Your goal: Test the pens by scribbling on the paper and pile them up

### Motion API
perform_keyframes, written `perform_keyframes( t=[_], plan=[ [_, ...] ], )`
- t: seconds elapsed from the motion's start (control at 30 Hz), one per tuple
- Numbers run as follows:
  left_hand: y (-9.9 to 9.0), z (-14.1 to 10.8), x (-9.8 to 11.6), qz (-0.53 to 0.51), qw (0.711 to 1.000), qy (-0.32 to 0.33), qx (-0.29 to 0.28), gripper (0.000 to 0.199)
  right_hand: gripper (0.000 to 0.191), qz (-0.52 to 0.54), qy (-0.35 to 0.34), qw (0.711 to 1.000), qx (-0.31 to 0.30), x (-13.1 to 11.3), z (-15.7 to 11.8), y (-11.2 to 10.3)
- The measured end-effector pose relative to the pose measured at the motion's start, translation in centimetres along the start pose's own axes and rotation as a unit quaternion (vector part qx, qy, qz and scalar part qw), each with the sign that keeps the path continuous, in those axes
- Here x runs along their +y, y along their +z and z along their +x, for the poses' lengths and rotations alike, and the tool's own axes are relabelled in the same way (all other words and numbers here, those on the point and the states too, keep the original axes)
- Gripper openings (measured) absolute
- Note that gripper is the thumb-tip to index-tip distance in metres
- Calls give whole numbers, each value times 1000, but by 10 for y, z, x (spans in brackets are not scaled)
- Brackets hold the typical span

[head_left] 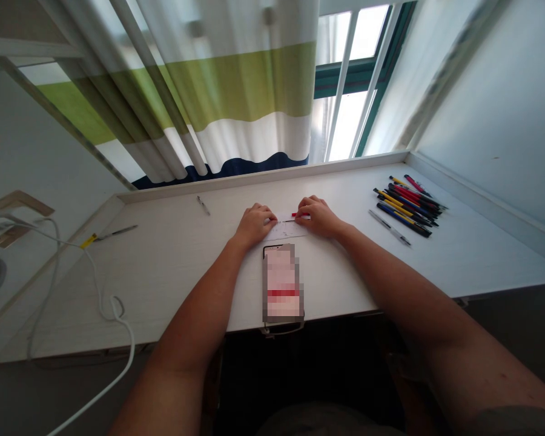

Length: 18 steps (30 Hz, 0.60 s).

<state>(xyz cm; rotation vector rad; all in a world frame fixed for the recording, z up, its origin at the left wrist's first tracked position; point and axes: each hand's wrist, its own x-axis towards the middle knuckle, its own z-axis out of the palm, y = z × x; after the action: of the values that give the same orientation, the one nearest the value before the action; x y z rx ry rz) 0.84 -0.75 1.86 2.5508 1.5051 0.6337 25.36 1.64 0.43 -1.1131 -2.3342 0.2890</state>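
Observation:
A small white paper with faint dark marks lies on the white desk between my hands. My left hand rests at its left side, fingers bent together; whatever they pinch is too small to make out. At the right side my right hand is closed around a thin pen with a red part, its dark slim end pointing left toward my left fingertips. Just nearer to me, a phone with a blurred screen lies flat.
Several pens lie heaped at the right, with a clear pen beside them. Another pen is at the back left. White cables and a grey pen lie at the left. A curtain hangs behind the desk.

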Motion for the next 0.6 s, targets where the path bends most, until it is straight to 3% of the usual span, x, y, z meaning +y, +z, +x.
perform_keyframes(
  t=[0.4,0.6],
  plan=[
    [3,2,5,-15,1000,17,-9,18,17,1,-16,1000,-15,-18,10,14],
    [4,7,-9,-53,993,-50,96,28,25,33,43,995,81,11,8,-1]
  ],
)
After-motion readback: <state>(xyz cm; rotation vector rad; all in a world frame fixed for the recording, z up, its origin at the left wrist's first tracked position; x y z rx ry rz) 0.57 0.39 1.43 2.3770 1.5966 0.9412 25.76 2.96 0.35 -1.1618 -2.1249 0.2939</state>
